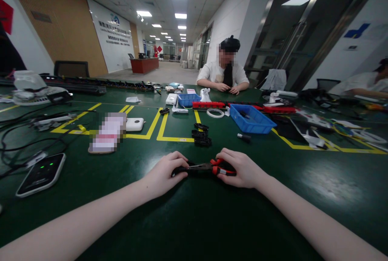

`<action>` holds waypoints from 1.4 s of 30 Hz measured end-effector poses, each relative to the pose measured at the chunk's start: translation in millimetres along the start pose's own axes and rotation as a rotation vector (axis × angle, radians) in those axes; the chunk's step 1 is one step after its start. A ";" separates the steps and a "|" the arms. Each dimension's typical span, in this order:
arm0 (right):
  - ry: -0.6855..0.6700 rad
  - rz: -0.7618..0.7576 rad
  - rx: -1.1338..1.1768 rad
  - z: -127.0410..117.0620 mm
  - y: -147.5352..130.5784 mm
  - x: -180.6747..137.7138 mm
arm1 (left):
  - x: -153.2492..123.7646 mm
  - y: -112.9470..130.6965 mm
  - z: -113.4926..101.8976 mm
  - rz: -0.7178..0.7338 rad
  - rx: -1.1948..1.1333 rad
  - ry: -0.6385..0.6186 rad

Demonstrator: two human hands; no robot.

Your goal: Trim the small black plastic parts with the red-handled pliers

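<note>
Head: pliers [214,169] in right hand [242,168]

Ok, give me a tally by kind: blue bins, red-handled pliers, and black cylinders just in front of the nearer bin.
Blue bins: 2
Red-handled pliers, in the right hand: 1
Black cylinder: 1
Total: 4

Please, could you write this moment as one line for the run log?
left hand: holding black item | right hand: gripping red-handled pliers | pliers nose: toward left hand | larger blue tray: beyond right hand
</note>
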State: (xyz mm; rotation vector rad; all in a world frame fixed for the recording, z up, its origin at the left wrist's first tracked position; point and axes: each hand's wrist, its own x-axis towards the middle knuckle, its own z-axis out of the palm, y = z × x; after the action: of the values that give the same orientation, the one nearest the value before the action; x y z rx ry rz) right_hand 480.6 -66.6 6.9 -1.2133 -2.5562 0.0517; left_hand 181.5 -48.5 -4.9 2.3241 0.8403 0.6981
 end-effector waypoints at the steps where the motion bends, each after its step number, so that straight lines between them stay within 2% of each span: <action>1: -0.002 0.006 -0.002 0.0 -0.5 0.0 | 0.2 -0.6 0.3 0.006 0.008 -0.003; 12: 0.056 -0.012 -0.057 2.0 -6.1 -2.3 | -0.1 -1.7 2.9 0.042 0.063 0.016; 22: 0.187 -0.092 -0.113 1.8 -1.3 -0.6 | 1.7 -6.0 2.1 0.026 -0.002 -0.010; 33: 0.163 -0.036 -0.053 1.4 -0.7 -1.2 | 2.0 -3.2 0.8 0.009 -0.047 -0.003; 42: 0.162 -0.061 -0.059 1.3 -1.1 -1.6 | 1.2 0.1 0.5 0.004 -0.064 0.018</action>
State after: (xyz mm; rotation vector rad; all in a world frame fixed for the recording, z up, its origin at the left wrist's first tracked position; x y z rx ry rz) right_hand 480.3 -68.5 5.5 -1.1108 -2.4673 -0.1316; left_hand 182.7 -47.9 -4.8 2.2666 0.8103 0.7371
